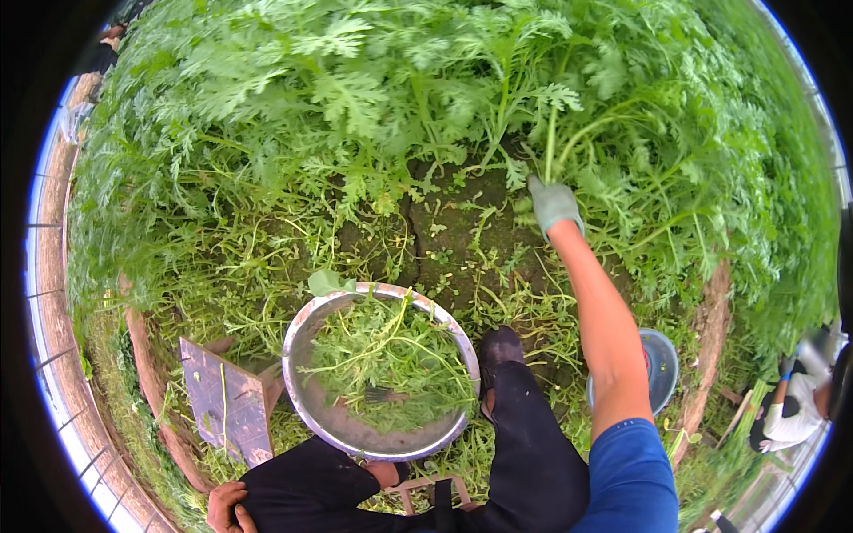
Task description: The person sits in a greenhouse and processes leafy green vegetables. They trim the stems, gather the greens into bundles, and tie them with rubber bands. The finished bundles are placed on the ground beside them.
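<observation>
My right hand point(556, 205), in a grey-green glove, is closed around the lower stems point(551, 150) of leafy green plants at the edge of a dense stand point(413, 73). Its fingertips are hidden. My bare left hand point(230, 508) rests at my left knee, at the lower left, and holds nothing. Between my legs stands a round basin point(291, 386) with a pale, worn rim. Loose cut greens point(393, 340) lie in it, along with a small dark bundle point(383, 394) that I cannot make out. One broad leaf point(330, 283) lies over the basin's far rim.
A tilted board point(216, 396) on wooden legs stands left of the basin. Partly behind my right forearm is a blue bucket point(663, 370). Cracked soil point(460, 226) shows among trampled stems. Another person point(793, 420) is at the right edge, by a bundle of long stems point(743, 420).
</observation>
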